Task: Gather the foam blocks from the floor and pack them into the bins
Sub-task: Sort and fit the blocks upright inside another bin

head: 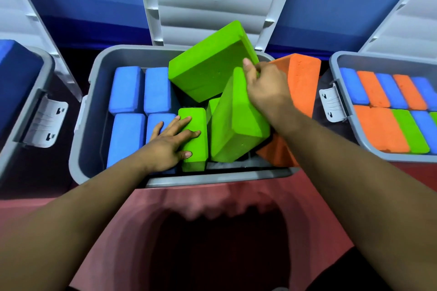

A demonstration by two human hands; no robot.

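A grey bin [87, 111] stands in front of me with several blue foam blocks [127, 90] packed upright along its left side. My left hand [170, 142] lies flat with straight fingers on an upright green block [195, 139] beside them. My right hand [267, 87] grips the upper end of a tilted green block [234, 123]. Another large green block [210, 64] leans loose behind it, and an orange block [302, 80] sticks up at the bin's right side.
The bin's ribbed lid [208, 0] stands open against a blue wall. A second grey bin [385, 156] at right holds rows of blue, orange and green blocks. A third bin [23, 101] at left holds a blue block. Red floor lies below.
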